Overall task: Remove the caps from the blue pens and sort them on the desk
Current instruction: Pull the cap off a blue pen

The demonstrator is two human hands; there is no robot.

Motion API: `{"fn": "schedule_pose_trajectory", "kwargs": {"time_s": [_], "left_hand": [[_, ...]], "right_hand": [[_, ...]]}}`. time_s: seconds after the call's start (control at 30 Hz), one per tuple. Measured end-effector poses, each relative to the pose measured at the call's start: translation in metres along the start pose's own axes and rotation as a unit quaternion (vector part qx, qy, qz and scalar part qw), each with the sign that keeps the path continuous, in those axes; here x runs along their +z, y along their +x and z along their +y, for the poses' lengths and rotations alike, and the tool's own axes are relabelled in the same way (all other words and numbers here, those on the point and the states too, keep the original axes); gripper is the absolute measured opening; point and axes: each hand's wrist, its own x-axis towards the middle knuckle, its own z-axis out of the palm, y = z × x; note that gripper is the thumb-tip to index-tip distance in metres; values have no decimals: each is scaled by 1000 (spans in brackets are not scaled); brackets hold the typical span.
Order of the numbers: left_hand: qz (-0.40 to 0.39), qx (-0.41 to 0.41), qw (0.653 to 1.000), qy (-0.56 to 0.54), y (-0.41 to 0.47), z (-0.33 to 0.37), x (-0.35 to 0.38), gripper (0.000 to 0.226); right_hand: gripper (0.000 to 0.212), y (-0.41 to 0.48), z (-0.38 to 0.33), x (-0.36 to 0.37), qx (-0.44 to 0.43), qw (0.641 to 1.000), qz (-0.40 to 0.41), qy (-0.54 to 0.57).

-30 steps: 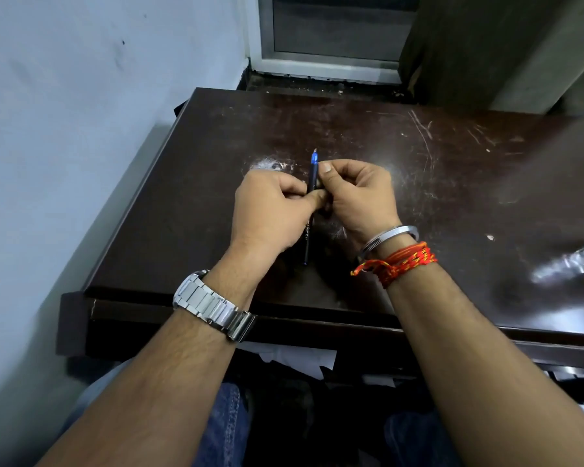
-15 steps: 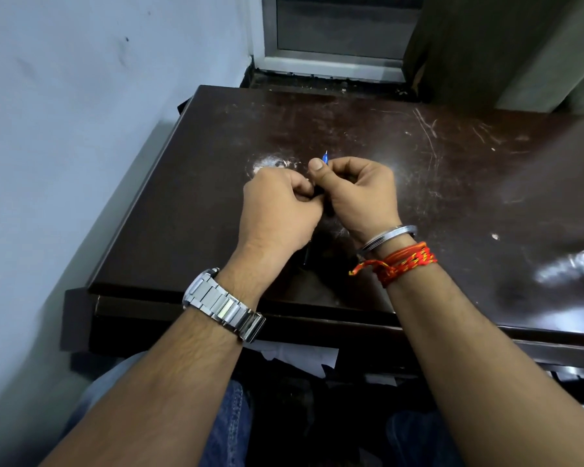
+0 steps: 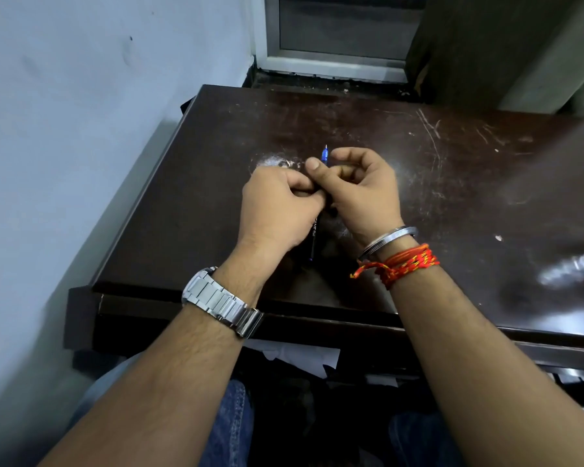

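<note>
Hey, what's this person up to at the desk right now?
A person seated at a dark, scratched desk is holding one pen in both hands, just above the desk top. The left hand and the right hand are closed around its middle, so the blue tip sticks out past the fingers and the dark barrel points back toward the person. The tip looks bare. No loose cap or other pen is in view.

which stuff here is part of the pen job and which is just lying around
In the job:
- dark-barrelled pen with blue tip
- left hand, right hand, both gripping it
- scratched dark brown wooden desk

Lying about:
- crinkled clear plastic at the desk's right edge
- white paper under the desk
</note>
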Motion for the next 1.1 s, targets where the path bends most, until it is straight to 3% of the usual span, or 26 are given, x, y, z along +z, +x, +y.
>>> {"fn": "schedule_pose_trajectory", "kwargs": {"time_s": [0.07, 0.17, 0.27, 0.4, 0.5, 0.63, 0.73, 0.87, 1.0, 1.1], "left_hand": [[0, 2, 1000, 2, 0, -1, 1, 18], [6, 3, 1000, 7, 1, -1, 2, 16], [10, 11, 1000, 24, 1, -1, 2, 17], [8, 5, 1000, 18, 2, -2, 2, 17], [5, 11, 1000, 28, 2, -2, 3, 21], [4, 6, 1000, 21, 1, -2, 4, 18], [3, 10, 1000, 26, 2, -3, 4, 20], [1, 6, 1000, 16, 1, -2, 5, 20], [2, 8, 1000, 29, 1, -2, 4, 19], [0, 12, 1000, 22, -1, -2, 4, 13]], "right_hand": [[14, 2, -2, -1, 8, 1000, -10, 24], [13, 3, -5, 0, 47, 994, -7, 98], [20, 2, -1, 0, 15, 1000, -12, 21], [19, 3, -1, 0, 32, 998, -18, 45], [22, 2, -1, -1, 13, 1000, -27, -6], [18, 2, -4, -1, 45, 997, -19, 55], [20, 1, -4, -2, 24, 999, -25, 7], [16, 2, -6, -2, 59, 997, -14, 51], [11, 1, -2, -1, 26, 999, -25, -9], [18, 2, -4, -1, 63, 997, -22, 33]]}}
